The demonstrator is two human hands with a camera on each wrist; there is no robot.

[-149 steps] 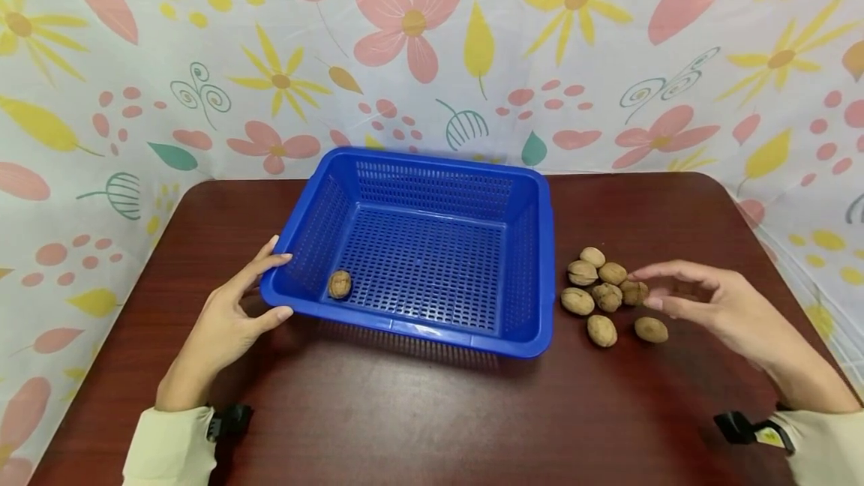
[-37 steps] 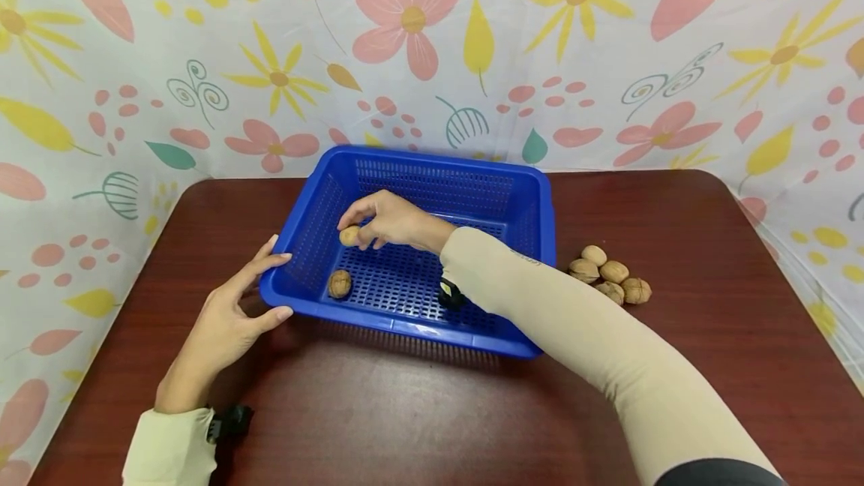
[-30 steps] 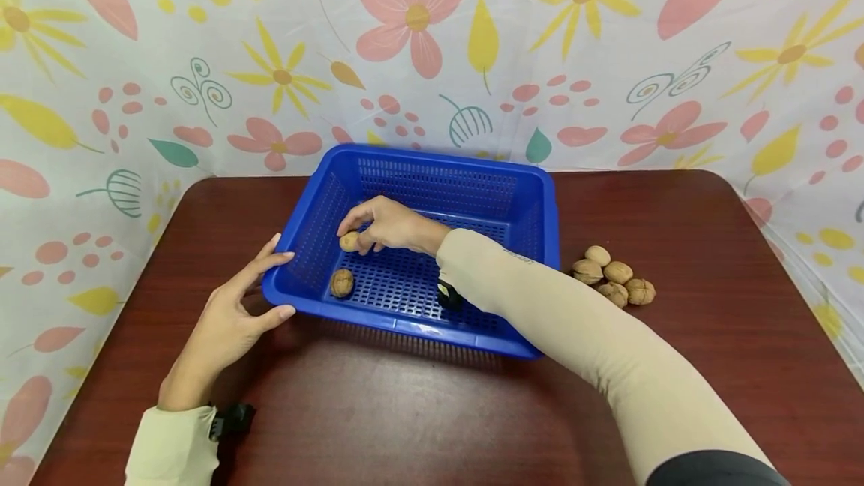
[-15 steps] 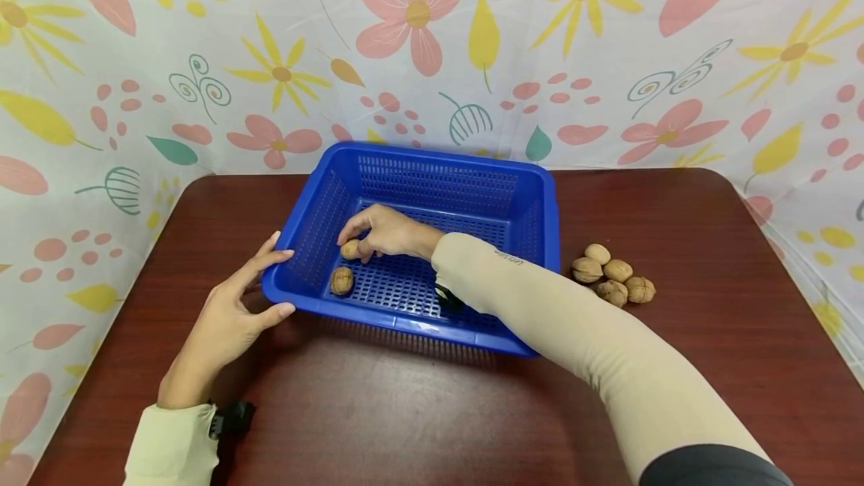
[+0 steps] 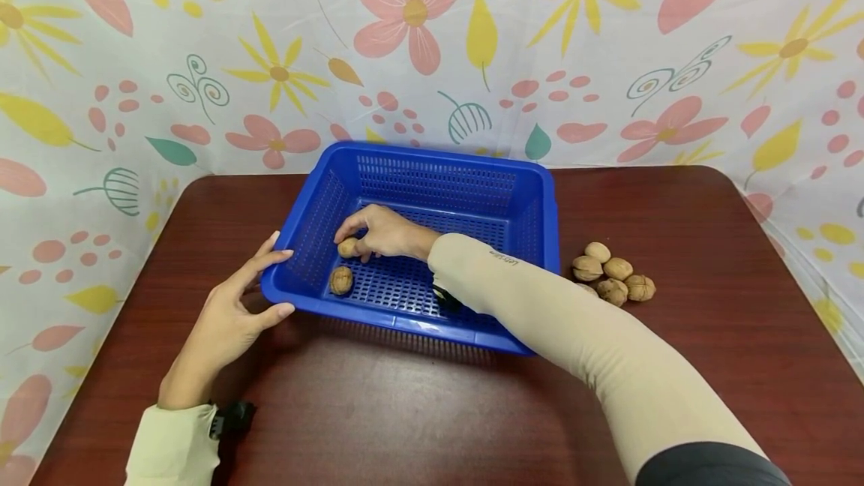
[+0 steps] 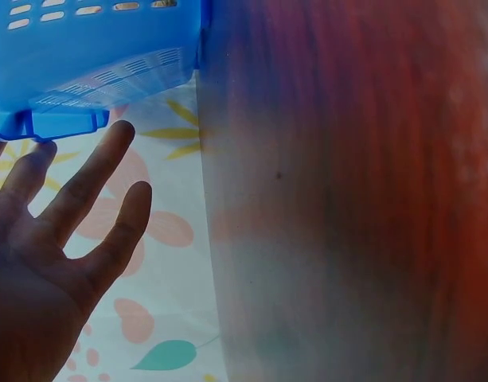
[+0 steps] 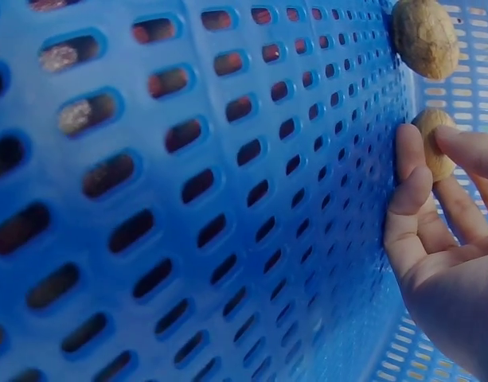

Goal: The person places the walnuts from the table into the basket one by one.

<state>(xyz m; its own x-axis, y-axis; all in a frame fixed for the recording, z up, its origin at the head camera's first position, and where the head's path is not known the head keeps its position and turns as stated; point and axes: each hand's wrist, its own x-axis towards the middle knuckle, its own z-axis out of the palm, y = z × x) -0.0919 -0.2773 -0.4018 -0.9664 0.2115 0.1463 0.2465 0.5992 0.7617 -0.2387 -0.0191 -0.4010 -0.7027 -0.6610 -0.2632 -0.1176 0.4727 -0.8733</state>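
My left hand grips the near left corner of the blue plastic basket, thumb and index finger over its rim. In the left wrist view, other fingers stretch out below the rim. Inside the basket, my right hand pinches a pale walnut between thumb and fingers, low over the perforated floor near the left wall. A darker walnut lies just in front of it. The right wrist view shows the held walnut close to the floor and the other walnut beyond it.
Several walnuts lie in a cluster on the dark red table, right of the basket. The right sleeve crosses the basket's right rim and hides part of the table there. A flowered cloth hangs behind the table.
My right hand has gone from the walnut cluster leftward into the basket with a pale walnut, then sunk slightly toward its floor. My left hand has stayed on the corner.
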